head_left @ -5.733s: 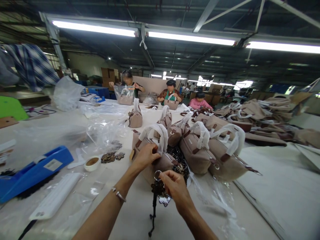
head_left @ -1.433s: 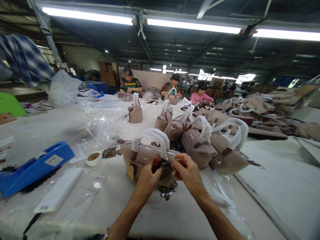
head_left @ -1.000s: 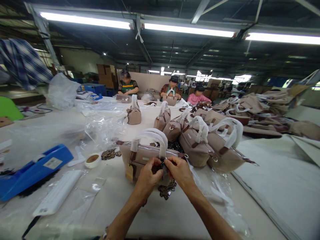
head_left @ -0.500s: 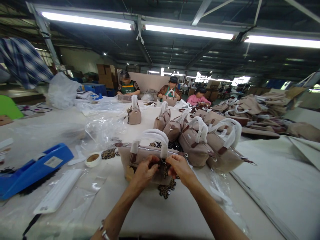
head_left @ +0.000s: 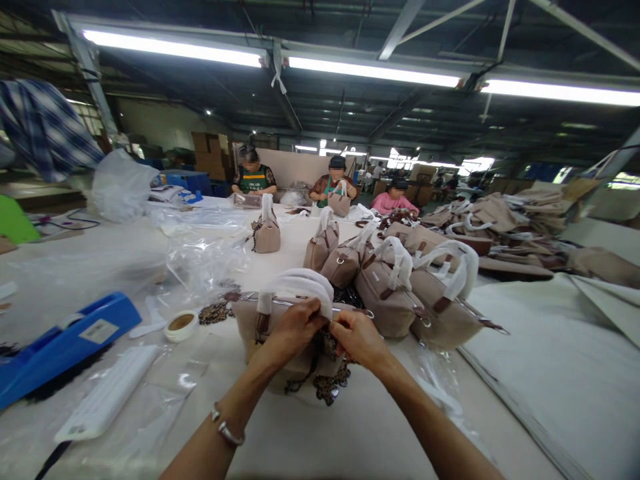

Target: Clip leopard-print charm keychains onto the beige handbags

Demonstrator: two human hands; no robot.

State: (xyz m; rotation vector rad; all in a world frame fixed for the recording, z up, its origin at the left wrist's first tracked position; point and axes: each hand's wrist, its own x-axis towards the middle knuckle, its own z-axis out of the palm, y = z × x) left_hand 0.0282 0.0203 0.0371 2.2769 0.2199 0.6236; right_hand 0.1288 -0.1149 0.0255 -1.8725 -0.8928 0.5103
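A beige handbag (head_left: 250, 333) with brown trim stands upright on the table in front of me, its handles (head_left: 300, 283) wrapped in white. Against the handle's near base on the right, my left hand (head_left: 297, 327) is closed in a pinch on a dark strap (head_left: 315, 360), its fingertips partly hidden. My right hand (head_left: 357, 339) pinches close beside it, at the same strap and handle base. Leopard-print flower charms (head_left: 330, 387) hang below the hands, over the bag's front and the tabletop.
Several similar handbags (head_left: 383, 293) stand to the right, before a heap of beige bags (head_left: 500, 220). At left lie a blue tape dispenser (head_left: 70, 343), a white power strip (head_left: 107, 393), a round tub (head_left: 181, 325) and clear plastic (head_left: 200, 263). Co-workers (head_left: 253, 177) sit across the table.
My left hand has risen toward the wrapped handle, and a dark strap now dangles below it. My right hand stays almost in place. The view has shifted slightly.
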